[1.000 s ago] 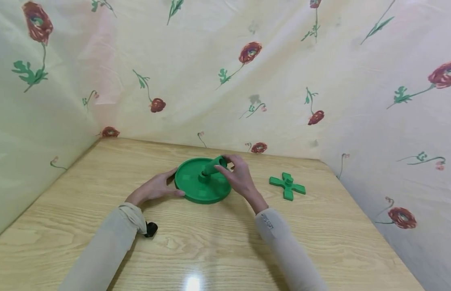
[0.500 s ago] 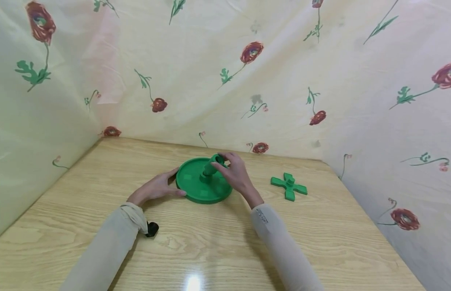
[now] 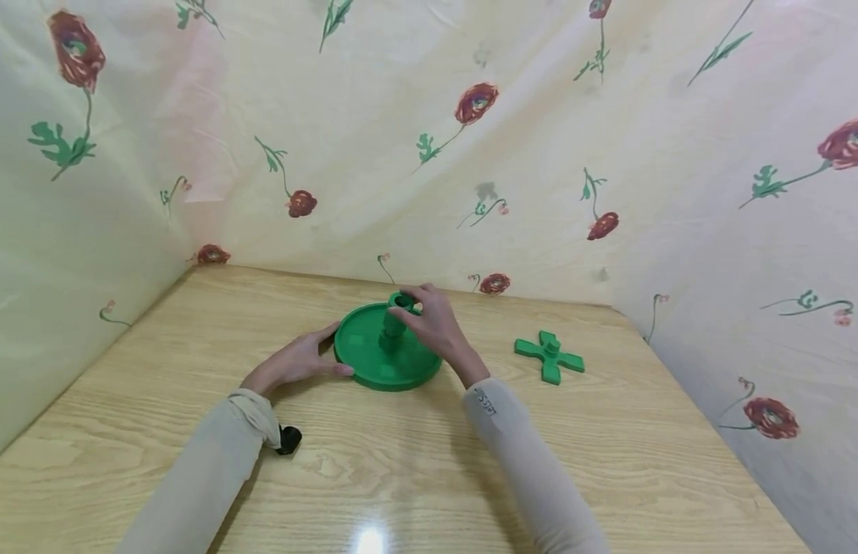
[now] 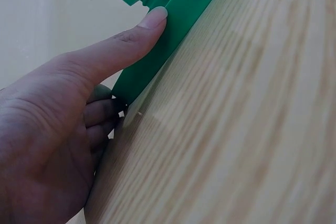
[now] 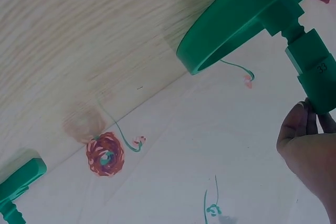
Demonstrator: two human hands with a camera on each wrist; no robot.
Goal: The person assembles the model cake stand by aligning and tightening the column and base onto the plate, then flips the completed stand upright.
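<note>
A round green base with a raised rim [image 3: 359, 350] lies flat on the table, a short peg at its middle. My left hand [image 3: 300, 360] holds the base's left edge, the thumb on the near side of the rim. In the left wrist view that thumb presses the side of the base [image 4: 191, 17]. My right hand [image 3: 435, 329] pinches the top of a hollow green tube [image 3: 394, 319] between thumb and fingers. The tube stands nearly upright over the peg. In the right wrist view the tube [image 5: 320, 82], marked "33", sits just above the narrow grooved peg.
To the right of the base lies a green cross-shaped piece [image 3: 549, 357] with a stub at its centre. A small black object [image 3: 288, 439] shows at the left cuff. Flower-patterned cloth [image 3: 373, 154] hangs behind and beside the wooden table [image 3: 401, 477].
The right hand has moved left, turning the tube from a strong rightward tilt to nearly upright over the peg. The left hand and the base have stayed in place.
</note>
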